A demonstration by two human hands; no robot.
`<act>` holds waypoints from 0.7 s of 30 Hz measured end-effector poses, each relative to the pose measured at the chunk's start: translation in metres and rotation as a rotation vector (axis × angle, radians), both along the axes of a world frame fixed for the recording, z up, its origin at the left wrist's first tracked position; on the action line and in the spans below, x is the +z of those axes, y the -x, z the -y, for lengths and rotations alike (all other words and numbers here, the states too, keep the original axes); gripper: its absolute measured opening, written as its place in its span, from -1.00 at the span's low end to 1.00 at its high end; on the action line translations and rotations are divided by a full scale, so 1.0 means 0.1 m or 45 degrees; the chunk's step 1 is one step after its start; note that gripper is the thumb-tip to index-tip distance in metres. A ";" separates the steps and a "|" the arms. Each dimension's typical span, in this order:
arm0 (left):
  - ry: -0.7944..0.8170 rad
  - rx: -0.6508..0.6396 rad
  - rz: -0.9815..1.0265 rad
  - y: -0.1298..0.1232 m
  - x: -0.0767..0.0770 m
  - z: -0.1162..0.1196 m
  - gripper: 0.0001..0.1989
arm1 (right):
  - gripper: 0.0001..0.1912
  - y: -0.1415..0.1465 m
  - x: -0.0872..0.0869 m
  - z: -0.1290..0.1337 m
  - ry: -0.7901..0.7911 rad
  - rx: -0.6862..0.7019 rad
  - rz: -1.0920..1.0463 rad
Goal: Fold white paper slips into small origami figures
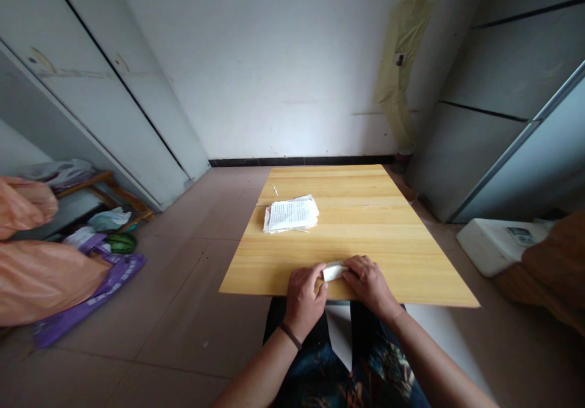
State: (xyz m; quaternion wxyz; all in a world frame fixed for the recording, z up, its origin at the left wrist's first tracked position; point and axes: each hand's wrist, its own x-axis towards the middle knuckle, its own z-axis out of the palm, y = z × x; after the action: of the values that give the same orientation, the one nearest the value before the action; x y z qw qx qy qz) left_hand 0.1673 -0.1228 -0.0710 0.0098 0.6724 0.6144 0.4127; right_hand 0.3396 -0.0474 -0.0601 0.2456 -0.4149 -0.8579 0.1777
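Holding a small white piece of paper (334, 272), rolled or folded (cannot tell which), you keep it at the near edge of the pale yellow wooden table (388, 231). Your left hand (305, 295) has its fingers closed on the left end; your right hand (371, 284) has its fingers gripping the right. Farther off, leftward, lies a stack of white printed sheets (293, 213).

nothing can be read: print on the paper stack (292, 213) and pale lettering on the purple bag (109, 293) are too small or blurred to make out.
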 end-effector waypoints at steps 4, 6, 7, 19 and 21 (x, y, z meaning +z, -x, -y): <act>0.008 0.022 -0.011 -0.03 0.03 0.02 -0.83 | -0.87 -0.10 -0.02 -0.01 0.030 0.135 -0.082; 0.013 -0.017 -0.071 -0.04 0.05 0.02 -0.90 | -0.88 -0.13 -0.04 -0.02 0.018 0.173 -0.109; 0.018 -0.022 -0.094 -0.04 0.06 0.02 -0.89 | -0.88 -0.14 -0.04 -0.03 0.012 0.185 -0.120; 0.218 0.123 -0.266 -0.06 0.07 -0.07 -0.85 | -0.78 0.06 -0.01 -0.05 -0.103 -0.085 0.077; 0.266 0.169 -0.307 -0.07 0.08 -0.09 -0.89 | -0.79 0.09 -0.02 -0.04 -0.114 -0.128 0.118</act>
State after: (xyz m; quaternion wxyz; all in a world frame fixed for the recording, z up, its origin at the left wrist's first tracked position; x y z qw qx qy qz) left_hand 0.1741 -0.1140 -0.0629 -0.0212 0.6702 0.6938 0.2627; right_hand 0.3303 -0.0430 -0.0623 0.2326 -0.4539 -0.8534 0.1073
